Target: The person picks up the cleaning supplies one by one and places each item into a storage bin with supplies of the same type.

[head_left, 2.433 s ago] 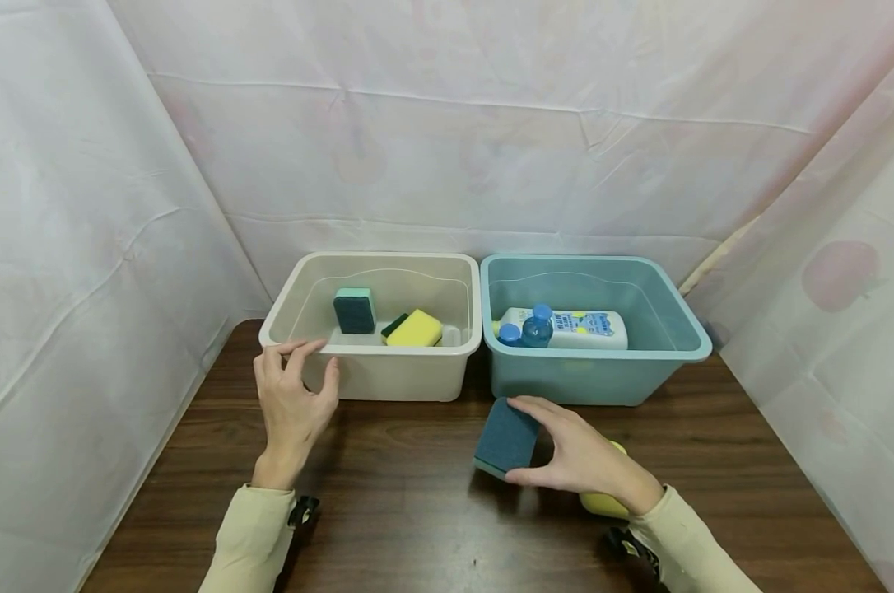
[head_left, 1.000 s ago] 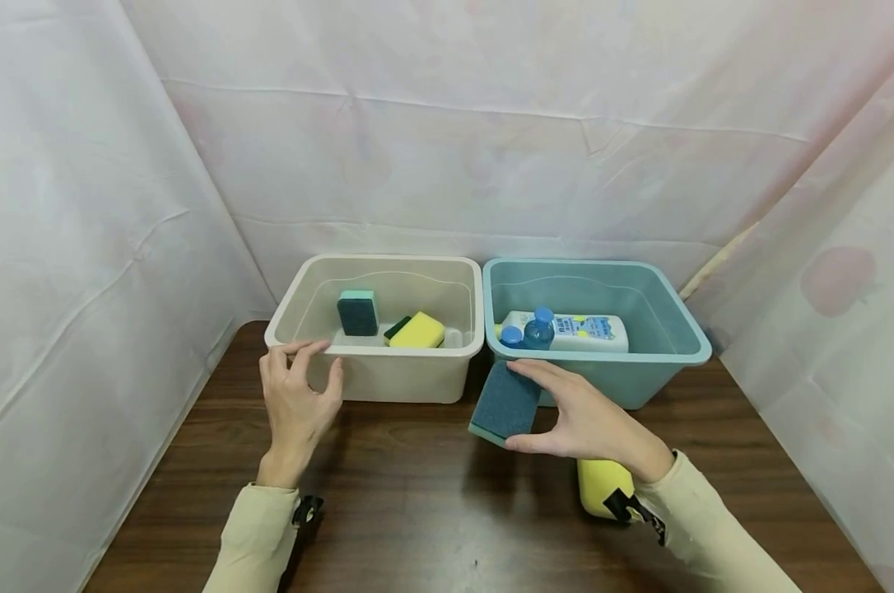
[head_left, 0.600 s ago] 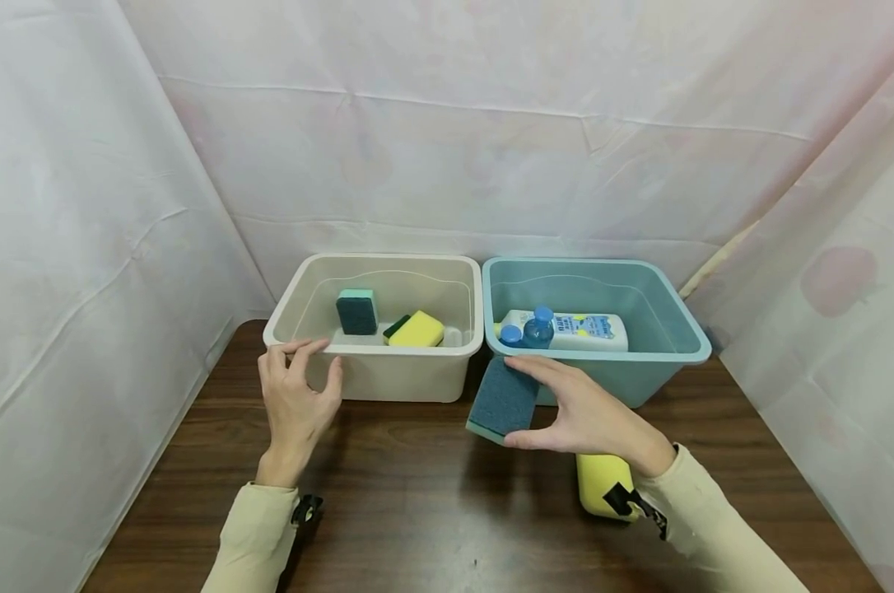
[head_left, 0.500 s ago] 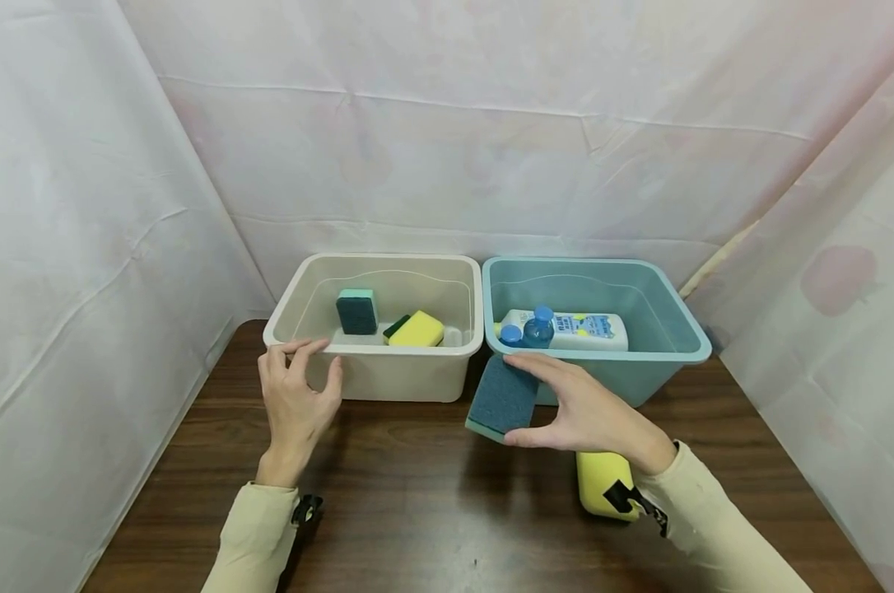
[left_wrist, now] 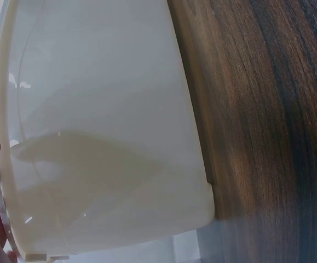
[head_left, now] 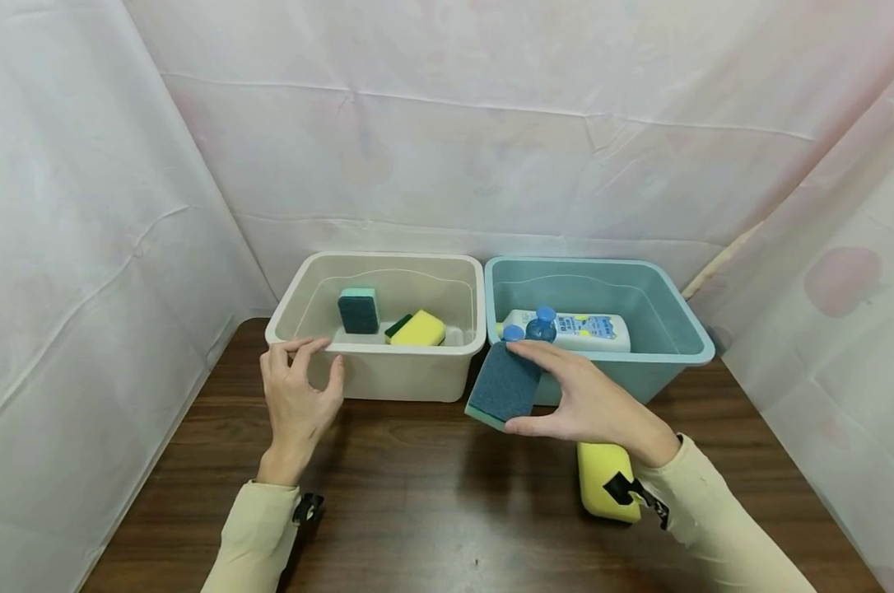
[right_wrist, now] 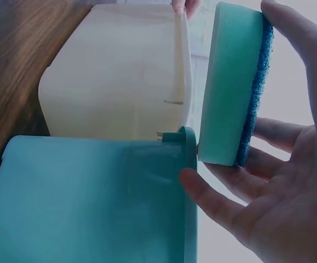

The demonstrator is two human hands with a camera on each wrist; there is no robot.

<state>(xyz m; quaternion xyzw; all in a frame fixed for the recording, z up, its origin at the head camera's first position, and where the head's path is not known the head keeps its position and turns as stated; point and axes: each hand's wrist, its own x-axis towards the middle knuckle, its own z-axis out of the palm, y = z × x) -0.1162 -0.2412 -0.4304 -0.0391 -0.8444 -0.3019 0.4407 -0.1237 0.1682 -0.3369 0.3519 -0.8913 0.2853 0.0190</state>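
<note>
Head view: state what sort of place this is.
Probably a staged work area: pale printed sheeting hangs behind and along both sides of a wood-grain table, where a beige bin and a blue bin stand side by side.

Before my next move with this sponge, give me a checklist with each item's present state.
Grip on the held sponge: ok, the right hand pinches it.
Left hand on the rim of the cream bin: ok, touching.
Held sponge clear of the blue bin: cannot tell, they overlap in the head view.
Room in the cream bin: ok, bare bottom shows beside the green sponge and yellow sponge.
Table cleared: not ok, a yellow item lies near the right sleeve.
</note>
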